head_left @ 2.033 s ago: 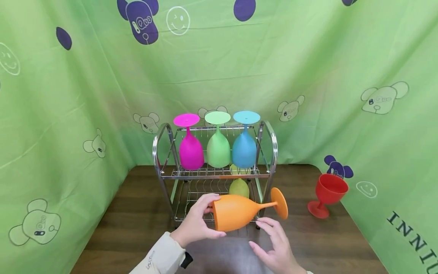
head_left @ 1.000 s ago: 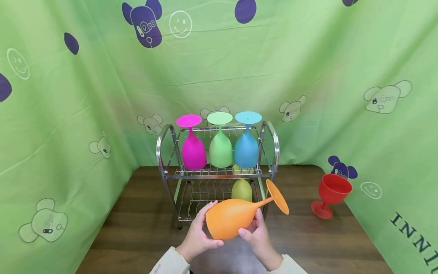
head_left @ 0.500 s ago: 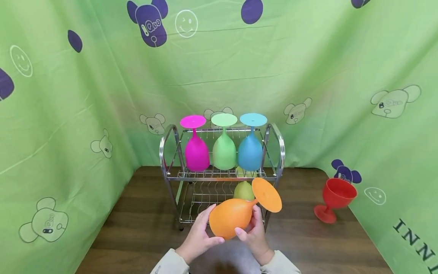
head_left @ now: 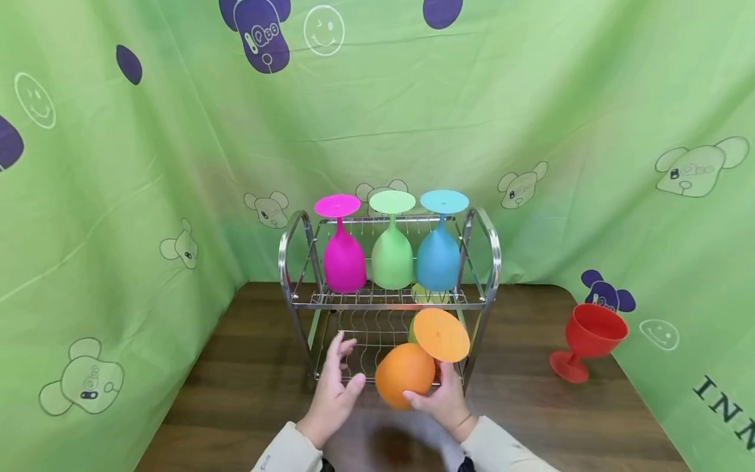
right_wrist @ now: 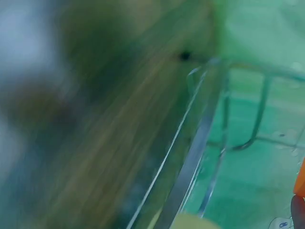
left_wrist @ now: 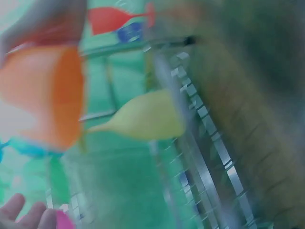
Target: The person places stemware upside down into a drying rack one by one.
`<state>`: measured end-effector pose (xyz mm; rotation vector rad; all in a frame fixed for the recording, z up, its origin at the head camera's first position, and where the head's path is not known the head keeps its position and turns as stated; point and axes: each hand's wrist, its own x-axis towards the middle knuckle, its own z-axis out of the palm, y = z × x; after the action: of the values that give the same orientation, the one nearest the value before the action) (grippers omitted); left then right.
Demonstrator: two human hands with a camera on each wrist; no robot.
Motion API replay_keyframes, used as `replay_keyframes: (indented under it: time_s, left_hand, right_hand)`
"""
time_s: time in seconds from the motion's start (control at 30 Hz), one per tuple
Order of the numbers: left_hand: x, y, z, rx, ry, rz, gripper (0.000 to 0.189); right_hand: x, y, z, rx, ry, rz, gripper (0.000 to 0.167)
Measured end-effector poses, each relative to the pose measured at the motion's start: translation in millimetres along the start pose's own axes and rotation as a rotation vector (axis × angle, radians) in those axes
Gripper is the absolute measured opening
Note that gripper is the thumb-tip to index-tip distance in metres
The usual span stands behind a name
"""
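Observation:
My right hand (head_left: pixel 445 403) grips an orange goblet (head_left: pixel 406 377) by its bowl near the stem, tilted with its round foot toward the upper right. My left hand (head_left: pixel 330 396) is apart from it on the left, thumb and fingers spread, holding nothing. Both hands are in front of a two-tier metal rack (head_left: pixel 389 306). Upside down on its upper tier stand a magenta goblet (head_left: pixel 344 262), a light green goblet (head_left: pixel 392 260) and a blue goblet (head_left: pixel 438 262). A yellow goblet (left_wrist: pixel 150 117) sits on the lower tier, mostly hidden behind the orange one in the head view.
A red goblet (head_left: pixel 594 333) stands upright at the right of the dark wooden table (head_left: pixel 531 406). Green printed cloth (head_left: pixel 472 98) hangs around the back and sides. Both wrist views are blurred.
My right hand has taken hold of the orange goblet, and its foot has swung toward the head camera. My left hand has let go and moved away to the left.

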<state>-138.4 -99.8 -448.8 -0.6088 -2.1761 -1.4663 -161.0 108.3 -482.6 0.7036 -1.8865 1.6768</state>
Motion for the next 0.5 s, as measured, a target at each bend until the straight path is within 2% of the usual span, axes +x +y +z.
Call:
replay_keyframes:
  time_s: [0.07,0.13,0.23,0.3,0.37,0.43,0.5]
  left_hand:
    - [5.0,1.5,-5.3,0.026,0.136,0.076,0.054]
    - [9.2,1.5,-10.8,0.05,0.278,0.118,0.05]
    - [14.3,-1.7,-19.5,0.063,0.462,0.107,0.044]
    - [18.3,-4.8,-26.4,0.056,0.553,0.048,0.042]
    - [23.6,-9.3,-34.4,0.061,0.607,-0.041,0.043]
    - [29.6,-14.5,-43.5,0.078,0.626,-0.145,0.046]
    - [35.7,-18.5,-52.9,0.11,0.604,-0.245,0.049]
  right_hand:
    - [4.9,9.7,-7.9,-0.117,-0.061,-0.026,0.077]
    - [10.6,19.3,-14.0,-0.228,-0.125,-0.083,0.076]
    - [16.4,32.9,-19.1,-0.394,-0.189,-0.191,0.076]
    - [18.2,40.3,-19.9,-0.468,-0.208,-0.214,0.079]
    - [19.2,45.9,-18.0,-0.507,-0.213,-0.186,0.077]
    - [20.8,50.0,-13.3,-0.538,-0.223,-0.12,0.075]
    - [23.8,52.2,-6.4,-0.564,-0.245,-0.051,0.074]
